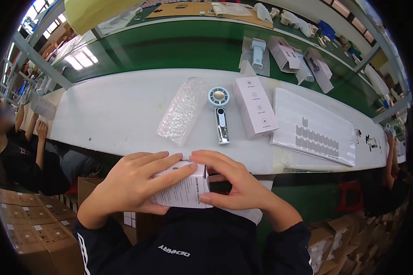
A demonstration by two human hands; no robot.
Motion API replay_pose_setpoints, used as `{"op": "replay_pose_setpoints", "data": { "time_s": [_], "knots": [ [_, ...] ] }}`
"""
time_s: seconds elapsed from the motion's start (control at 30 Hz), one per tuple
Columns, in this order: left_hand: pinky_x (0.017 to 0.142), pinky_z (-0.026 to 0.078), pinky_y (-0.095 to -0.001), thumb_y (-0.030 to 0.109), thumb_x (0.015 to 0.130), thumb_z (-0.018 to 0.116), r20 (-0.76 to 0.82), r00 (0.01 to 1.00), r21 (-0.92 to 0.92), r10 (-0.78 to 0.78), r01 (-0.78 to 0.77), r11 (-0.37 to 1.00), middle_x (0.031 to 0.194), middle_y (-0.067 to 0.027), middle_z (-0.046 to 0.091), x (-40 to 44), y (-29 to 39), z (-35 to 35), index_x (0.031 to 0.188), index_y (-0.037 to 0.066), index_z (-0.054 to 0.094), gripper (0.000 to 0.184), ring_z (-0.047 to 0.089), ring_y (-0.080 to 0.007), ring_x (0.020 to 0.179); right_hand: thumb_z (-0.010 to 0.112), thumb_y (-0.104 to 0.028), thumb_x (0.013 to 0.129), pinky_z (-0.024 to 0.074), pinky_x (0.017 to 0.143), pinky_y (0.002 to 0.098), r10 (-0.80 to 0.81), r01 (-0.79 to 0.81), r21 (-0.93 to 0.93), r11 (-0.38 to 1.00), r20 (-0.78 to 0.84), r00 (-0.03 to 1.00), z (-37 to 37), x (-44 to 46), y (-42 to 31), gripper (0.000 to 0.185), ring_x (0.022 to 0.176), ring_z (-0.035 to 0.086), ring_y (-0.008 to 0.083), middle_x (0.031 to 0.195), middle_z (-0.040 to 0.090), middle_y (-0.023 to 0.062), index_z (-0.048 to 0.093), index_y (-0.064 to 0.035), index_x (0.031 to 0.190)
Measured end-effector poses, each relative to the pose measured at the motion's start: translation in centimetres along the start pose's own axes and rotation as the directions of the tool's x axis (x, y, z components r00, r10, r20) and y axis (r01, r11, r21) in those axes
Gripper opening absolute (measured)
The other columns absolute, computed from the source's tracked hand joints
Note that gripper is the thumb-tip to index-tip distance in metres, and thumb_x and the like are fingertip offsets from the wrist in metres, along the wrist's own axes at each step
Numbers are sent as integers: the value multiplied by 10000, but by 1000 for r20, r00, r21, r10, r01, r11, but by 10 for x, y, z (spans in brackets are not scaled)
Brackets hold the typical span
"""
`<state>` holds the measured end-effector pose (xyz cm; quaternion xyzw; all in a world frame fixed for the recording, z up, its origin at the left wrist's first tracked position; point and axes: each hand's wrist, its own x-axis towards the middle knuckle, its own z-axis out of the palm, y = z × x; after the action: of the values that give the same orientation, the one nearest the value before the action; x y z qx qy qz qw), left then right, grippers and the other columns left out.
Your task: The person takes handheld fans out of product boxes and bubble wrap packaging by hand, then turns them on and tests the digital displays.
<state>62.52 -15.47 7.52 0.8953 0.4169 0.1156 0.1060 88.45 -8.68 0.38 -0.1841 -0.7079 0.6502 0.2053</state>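
A small white printed box [182,190] is held between my two hands, in front of my body at the table's near edge. My left hand [140,181] lies across its top and left side, while my right hand [229,181] grips its right end with thumb and fingers. Beyond them on the white table lies a light blue handheld fan [220,114], its round head pointing away. To its left is a bubble wrap bag [182,110], and to its right a closed-looking white box [254,107] with printed icons.
White sheets with grey label shapes [314,126] lie at the right of the table [105,110]. On the green surface behind are another blue device [258,54] and opened boxes [284,54]. People sit at the far left and far right. Cardboard cartons [36,220] stand low left.
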Motion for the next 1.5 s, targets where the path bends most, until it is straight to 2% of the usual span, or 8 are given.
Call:
{"op": "replay_pose_setpoints", "data": {
  "time_s": [0.27,0.37,0.43,0.53,0.63,1.0,1.2,1.5],
  "knots": [
    [805,592,-394,205,526,843,-96,995,-266,-19,-7,964,1208,-150,712,-12,-14,-2,1356,67,616,872,730,-327,978,587,-109,949,481,1038,369,-52,45,405,913,7,999,-14,-16,17,518,1233,556,203,1432,499,110,498,-18,1451],
    [796,592,-390,207,541,850,-152,985,-294,-82,35,955,1216,-172,705,-16,-17,2,1343,44,616,851,731,-333,969,556,-118,961,465,1017,340,-65,171,433,885,-248,966,-3,-9,19,456,1192,567,175,1387,537,107,519,0,1400],
    [798,592,-390,207,547,857,-228,970,-194,-83,38,980,1215,-182,703,-13,-18,9,1339,39,617,844,731,-334,971,587,-93,928,457,1031,395,-492,309,-444,841,-393,777,-8,4,20,381,1195,578,198,1314,573,104,593,-22,1302],
    [801,592,-388,209,551,869,-295,949,-131,-107,70,989,1213,-193,700,-14,-17,16,1337,36,616,844,730,-338,978,657,-108,854,410,1089,536,-815,-16,-998,63,-61,577,3,12,13,244,1224,579,232,1155,636,57,716,-83,1089],
    [816,591,-392,217,534,879,-294,948,-61,-122,109,992,1226,-202,694,-16,-17,14,1339,32,615,867,727,-344,997,656,-16,798,344,1133,598,-650,70,-987,143,-40,759,22,16,2,296,1233,578,233,1141,668,19,737,-112,1067],
    [822,591,-391,222,513,862,-266,961,33,-78,90,995,1204,-196,712,-24,-21,17,1292,29,639,833,731,-356,1007,728,-118,751,261,1175,647,-549,317,-817,482,1,836,17,17,-5,257,1172,584,201,1120,626,0,690,-136,1004],
    [803,589,-376,212,501,861,-337,933,-63,-129,114,991,1180,-206,719,-29,-19,21,1259,30,664,804,736,-356,998,713,-97,744,338,1176,570,-603,445,-708,549,34,797,3,5,-21,151,911,629,193,841,557,20,600,-95,844],
    [797,583,-376,204,512,846,-322,940,50,-116,139,989,1191,-201,713,-22,-21,24,1291,23,647,824,734,-338,1002,709,-133,843,399,1139,486,-540,329,-787,523,-7,842,7,22,-3,315,728,643,190,766,586,8,708,-102,1156]
  ]
}}
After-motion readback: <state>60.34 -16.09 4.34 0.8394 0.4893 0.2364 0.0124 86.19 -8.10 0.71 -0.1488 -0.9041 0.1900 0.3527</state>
